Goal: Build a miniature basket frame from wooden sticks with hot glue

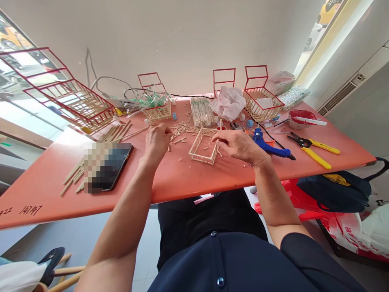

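Note:
My left hand (156, 142) is over the table beside a scatter of short cut wooden sticks (181, 128). Its fingers are curled together, and whatever they pinch is too small or hidden to make out. A small open rectangular frame of pale sticks (203, 158), with short uprights along its sides, rests on the table between my hands. My right hand (238, 145) is at the frame's right side with bent fingers close together, partly covering it. I cannot tell what sits between those fingertips. A blue glue gun (269, 147) lies just right of that hand.
On the orange table (179, 178) lie a phone (118, 166), long sticks (73, 174) and yellow-handled pliers (319, 152). Behind stand small red-edged stick carts (264, 103), a larger cart (82, 101), bundled clear packets (202, 111), crumpled white plastic (227, 103) and a red cup (299, 121).

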### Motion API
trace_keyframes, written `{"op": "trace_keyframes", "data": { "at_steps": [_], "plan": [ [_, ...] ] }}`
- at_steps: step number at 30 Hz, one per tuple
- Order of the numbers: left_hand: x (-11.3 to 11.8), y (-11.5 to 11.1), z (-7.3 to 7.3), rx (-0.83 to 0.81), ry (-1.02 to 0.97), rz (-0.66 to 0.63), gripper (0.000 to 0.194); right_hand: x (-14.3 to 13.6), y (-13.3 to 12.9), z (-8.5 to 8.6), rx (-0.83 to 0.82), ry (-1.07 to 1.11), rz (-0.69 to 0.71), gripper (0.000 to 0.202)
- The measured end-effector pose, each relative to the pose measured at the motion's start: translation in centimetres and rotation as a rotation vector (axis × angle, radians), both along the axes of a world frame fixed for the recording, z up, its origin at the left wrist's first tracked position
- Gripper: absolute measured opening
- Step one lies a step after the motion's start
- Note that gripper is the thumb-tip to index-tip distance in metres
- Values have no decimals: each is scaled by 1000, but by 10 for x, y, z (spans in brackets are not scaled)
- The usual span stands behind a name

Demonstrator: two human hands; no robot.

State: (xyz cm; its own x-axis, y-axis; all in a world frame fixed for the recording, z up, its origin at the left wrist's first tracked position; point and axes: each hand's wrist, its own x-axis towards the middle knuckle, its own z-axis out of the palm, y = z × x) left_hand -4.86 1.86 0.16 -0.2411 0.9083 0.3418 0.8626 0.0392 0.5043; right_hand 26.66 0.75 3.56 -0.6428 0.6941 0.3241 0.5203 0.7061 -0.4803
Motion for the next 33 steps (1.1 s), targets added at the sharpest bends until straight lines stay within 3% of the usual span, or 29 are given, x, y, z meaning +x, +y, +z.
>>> {"op": "trace_keyframes", "data": {
  "at_steps": [4, 7, 12, 16, 20, 23, 28, 33],
  "plan": [
    [-1, -16, 11, 36, -254, 18, 11, 3, 4, -2, -43, -41, 61, 28],
    [0, -29, 15, 0, -560, -23, 12, 3, 6, -4, -66, -99, 93, 30],
    [2, -49, 14, -119, -1143, -238, 20, 0, 8, -5, -64, -204, 73, 30],
    [3, -66, 16, -215, -1391, -303, 35, 0, 8, -4, -55, -172, 60, 22],
    [6, -82, 18, -240, -1472, -376, 39, -1, 8, -3, -66, -38, 84, 22],
    [14, -93, 22, -213, -1456, -353, 43, -2, 6, -2, -77, 73, 116, 30],
    [43, -105, 27, 53, -1350, -183, 47, -4, 3, -1, -119, 145, 120, 36],
    [69, -103, 24, 237, -1148, -122, 31, -5, 1, -1, -140, 165, 131, 37]
  ]
}}
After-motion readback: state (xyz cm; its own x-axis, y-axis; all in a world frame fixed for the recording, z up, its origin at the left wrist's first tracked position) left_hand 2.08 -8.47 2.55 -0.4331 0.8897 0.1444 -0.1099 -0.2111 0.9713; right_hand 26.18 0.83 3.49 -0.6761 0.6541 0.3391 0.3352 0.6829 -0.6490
